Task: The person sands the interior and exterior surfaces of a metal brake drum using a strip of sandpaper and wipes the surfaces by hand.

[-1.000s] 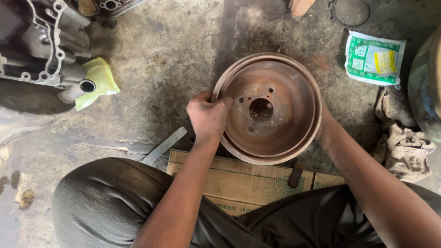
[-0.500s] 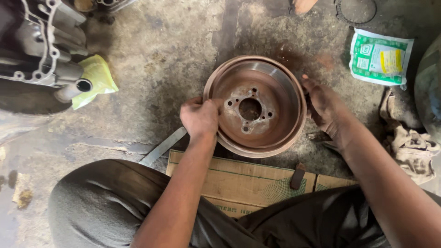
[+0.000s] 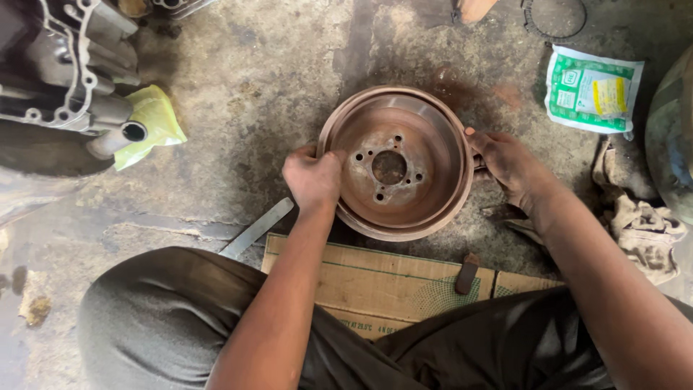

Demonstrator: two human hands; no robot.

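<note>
- The rusty brake drum [image 3: 395, 165] lies open-side up on the concrete floor [image 3: 238, 87], just beyond the cardboard [image 3: 375, 278].
- My left hand [image 3: 314, 177] clamps its near rim; my right hand [image 3: 509, 162] grips the opposite edge.
- It looks heavy, rigid, gritty — best held at the rim, both sides.

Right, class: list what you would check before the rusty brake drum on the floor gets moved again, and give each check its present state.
1. Left hand grips the rim of the rusty round metal brake drum: ok.
2. Right hand braces the opposite rim: ok.
3. Drum lies open side up on the concrete floor: ok.
4. Flat grey metal strip lies close to the left hand: not ok.
5. Crumpled dirty rag clear of the drum: ok.
6. Drum free of cracks: cannot tell.
</note>
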